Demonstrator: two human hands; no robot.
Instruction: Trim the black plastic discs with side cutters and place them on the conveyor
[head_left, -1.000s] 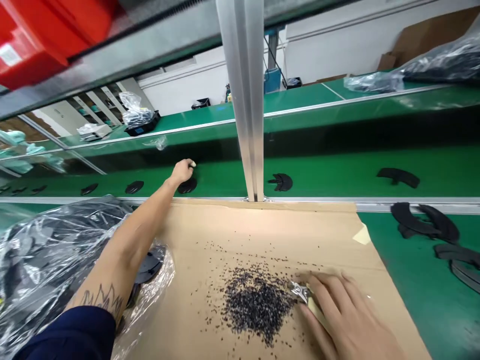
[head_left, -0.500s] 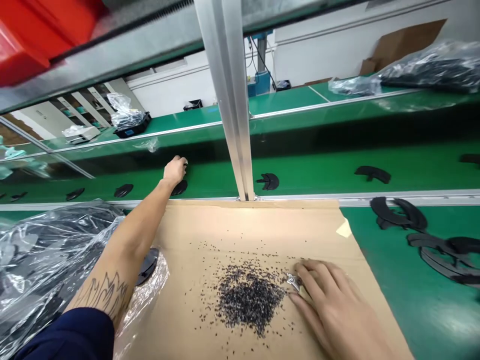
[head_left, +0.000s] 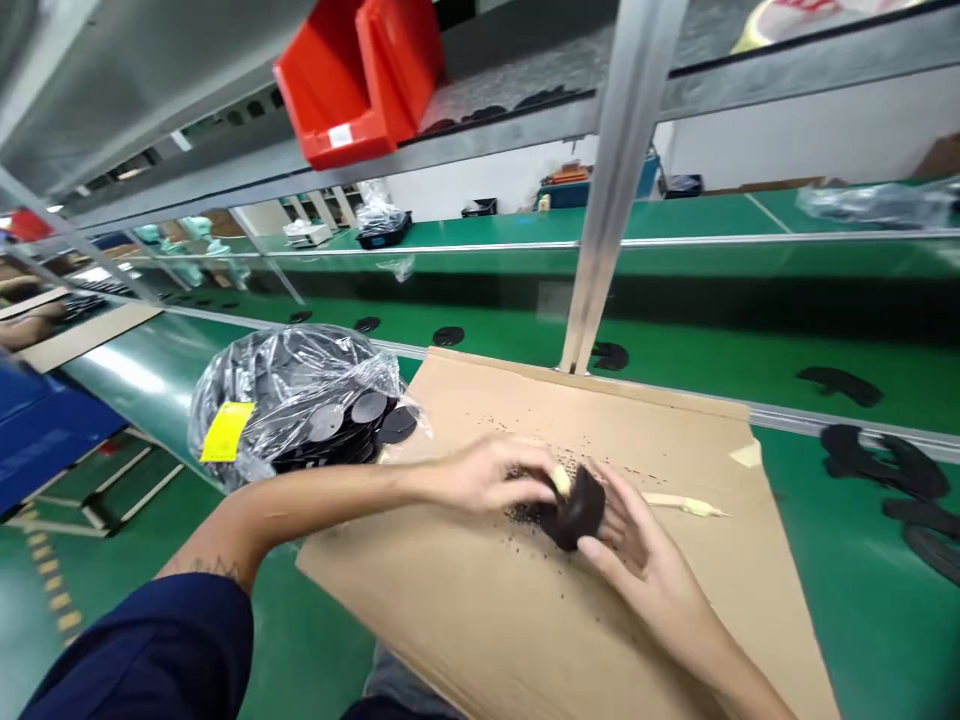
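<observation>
Over the cardboard sheet (head_left: 480, 600), my right hand (head_left: 637, 550) has its fingers and thumb round a dark, curved part (head_left: 576, 510). My left hand (head_left: 499, 475) reaches in from the left, its fingers bent against the same part, with a yellowish covering at a fingertip. Small black bits (head_left: 525, 512) lie scattered on the cardboard beneath and around both hands, partly hidden by them. A pale, thin strip (head_left: 686, 503) rests on the cardboard beyond my right hand.
A plastic bag (head_left: 289, 385) of black discs stands left of the cardboard. Black parts (head_left: 881, 462) lie at the right. A metal post (head_left: 611, 200) rises behind the cardboard, and a red bin (head_left: 360, 85) hangs above. Dark pieces (head_left: 448, 336) lie along the green belt.
The view has swung left. My left hand has come back from the belt to my right hand, and the dark part is now between them. The small silvery item is no longer visible.
</observation>
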